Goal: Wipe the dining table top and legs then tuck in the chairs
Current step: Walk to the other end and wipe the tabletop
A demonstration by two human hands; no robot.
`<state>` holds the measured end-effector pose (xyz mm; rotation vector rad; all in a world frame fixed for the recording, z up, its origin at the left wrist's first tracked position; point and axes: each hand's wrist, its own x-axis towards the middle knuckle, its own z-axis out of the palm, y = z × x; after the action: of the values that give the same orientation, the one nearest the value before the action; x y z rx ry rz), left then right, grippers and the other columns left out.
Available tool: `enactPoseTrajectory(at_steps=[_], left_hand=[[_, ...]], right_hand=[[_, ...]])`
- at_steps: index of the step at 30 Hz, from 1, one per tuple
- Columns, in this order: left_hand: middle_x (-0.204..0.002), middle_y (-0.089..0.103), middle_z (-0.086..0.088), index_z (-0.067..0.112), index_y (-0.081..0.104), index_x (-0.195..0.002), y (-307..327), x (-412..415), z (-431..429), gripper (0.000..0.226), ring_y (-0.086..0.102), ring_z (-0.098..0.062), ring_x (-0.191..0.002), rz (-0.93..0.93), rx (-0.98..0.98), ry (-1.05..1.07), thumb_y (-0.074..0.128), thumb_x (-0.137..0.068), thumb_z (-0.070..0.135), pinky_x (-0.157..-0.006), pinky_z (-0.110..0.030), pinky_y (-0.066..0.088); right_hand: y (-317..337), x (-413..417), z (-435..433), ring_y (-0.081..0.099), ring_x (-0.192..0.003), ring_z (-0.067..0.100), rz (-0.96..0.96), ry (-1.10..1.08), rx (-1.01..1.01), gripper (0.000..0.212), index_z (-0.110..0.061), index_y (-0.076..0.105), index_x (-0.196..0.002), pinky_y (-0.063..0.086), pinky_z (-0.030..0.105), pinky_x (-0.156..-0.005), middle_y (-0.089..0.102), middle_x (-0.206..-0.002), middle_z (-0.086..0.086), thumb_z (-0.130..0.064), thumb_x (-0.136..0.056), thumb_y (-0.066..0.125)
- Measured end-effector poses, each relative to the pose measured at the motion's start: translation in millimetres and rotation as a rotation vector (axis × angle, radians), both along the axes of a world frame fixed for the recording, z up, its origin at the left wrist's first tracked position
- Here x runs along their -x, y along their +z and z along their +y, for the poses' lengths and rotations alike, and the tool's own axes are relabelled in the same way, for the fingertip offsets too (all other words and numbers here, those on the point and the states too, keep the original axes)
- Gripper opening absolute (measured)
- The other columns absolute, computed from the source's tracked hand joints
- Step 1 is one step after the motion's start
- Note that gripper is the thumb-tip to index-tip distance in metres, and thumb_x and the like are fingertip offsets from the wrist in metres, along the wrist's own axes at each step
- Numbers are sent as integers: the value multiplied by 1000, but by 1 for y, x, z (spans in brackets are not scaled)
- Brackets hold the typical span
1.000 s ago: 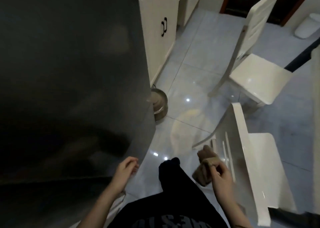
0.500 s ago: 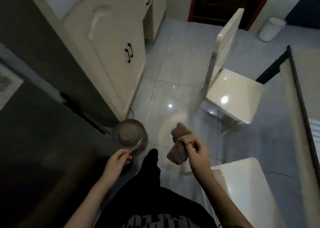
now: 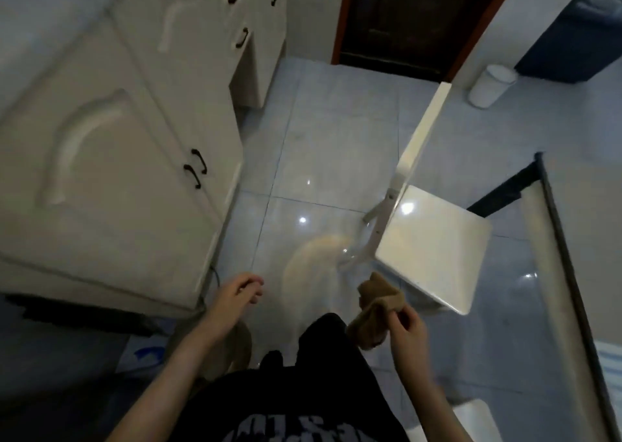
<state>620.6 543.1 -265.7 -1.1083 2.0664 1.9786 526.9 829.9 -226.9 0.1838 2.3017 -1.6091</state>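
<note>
My right hand [image 3: 405, 329] is closed around a crumpled brown cloth [image 3: 375, 310], held at waist height above the tiled floor. My left hand [image 3: 237, 295] hangs loosely curled with nothing in it, near the corner of the cabinet. A white chair [image 3: 434, 236] stands pulled out just ahead and right of the cloth, its seat facing the dining table [image 3: 572, 256], whose dark-edged corner runs down the right side. A second white chair [image 3: 471, 418] shows only a seat corner at the bottom right.
Cream cabinets [image 3: 128, 159] with black handles fill the left side. A dark doorway [image 3: 404, 21] lies ahead, with a white bin [image 3: 489, 86] beside it. Glossy grey floor tiles [image 3: 330, 159] stretch between the cabinets and the chair.
The view has swung from a dark appliance on the left toward the cabinets and the doorway. The metal bowl on the floor has left the view. The cloth stays in my right hand.
</note>
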Motion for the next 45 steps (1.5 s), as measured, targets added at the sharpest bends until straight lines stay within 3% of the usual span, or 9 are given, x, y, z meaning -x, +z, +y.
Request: enactPoseTrajectory(at_steps=[5, 10, 16, 21, 27, 33, 37, 42, 45], left_hand=[[-77, 59, -9, 3, 61, -89, -1, 113, -18, 19, 59, 3, -56, 10, 5, -1, 44, -95, -4, -59, -10, 49], [-80, 58, -12, -1, 60, -94, 7, 184, -44, 18, 53, -17, -69, -24, 13, 97, 42, -96, -4, -60, -10, 48], [-91, 63, -16, 4, 65, -91, -5, 216, -103, 18, 58, -28, -85, -157, 25, 249, 47, -96, 5, -75, -28, 48], [-78, 65, -9, 14, 64, -80, -7, 270, -163, 26, 59, -27, -73, -189, 76, 328, 48, -95, 2, -71, -30, 48], [-75, 62, -9, 13, 62, -80, -11, 395, -269, 27, 56, -24, -70, -170, 116, 94, 44, -96, 0, -56, -10, 48], [-82, 66, -8, 12, 65, -89, 3, 554, -344, 21, 61, -22, -76, -91, 149, -236, 47, -96, 4, -75, -27, 50], [-79, 61, -7, 5, 63, -95, 11, 649, -348, 18, 56, -17, -72, -15, 118, -373, 45, -96, 0, -66, -10, 48], [-79, 64, -7, 18, 65, -86, -6, 759, -337, 19, 57, -18, -72, -9, 73, -524, 50, -94, 8, -75, -29, 48], [-80, 64, -9, 18, 65, -87, -16, 819, -330, 24, 56, -18, -72, -39, 99, -543, 47, -96, 5, -71, -23, 48]], right_hand=[[-27, 111, -3, 60, -80, 17, -52, 0, -32, 12, -1, 67, -92, 47, 15, -65, 68, -87, 12, -3, -93, 54], [-15, 217, -54, 62, -67, -7, -29, 133, -29, 14, -6, 66, -94, 47, 8, -63, 67, -81, -1, 2, -92, 55], [-2, 301, -146, 62, -78, -7, -3, 263, 57, 12, -15, 63, -98, 47, 12, -68, 67, -88, -2, -6, -94, 55], [2, 356, -219, 67, -89, 8, -32, 273, 173, 15, -10, 63, -106, 50, 17, -72, 70, -95, 3, -9, -96, 52], [0, 436, -282, 64, -77, -2, -34, 9, 164, 14, -11, 64, -101, 47, 9, -62, 67, -87, 0, -6, -96, 52], [-5, 502, -302, 64, -74, 1, -19, -282, 67, 17, -7, 65, -104, 47, 7, -60, 67, -87, 5, -2, -95, 51], [-13, 535, -297, 59, -66, -13, -28, -450, -30, 18, -10, 64, -95, 46, 13, -62, 68, -68, -16, 3, -93, 52], [-35, 592, -282, 58, -71, 14, -74, -616, -82, 12, -2, 63, -90, 43, 11, -54, 64, -73, 1, 0, -93, 52], [-50, 647, -278, 60, -77, 18, -83, -652, -61, 13, -2, 64, -89, 46, 8, -57, 64, -79, 6, 0, -93, 52]])
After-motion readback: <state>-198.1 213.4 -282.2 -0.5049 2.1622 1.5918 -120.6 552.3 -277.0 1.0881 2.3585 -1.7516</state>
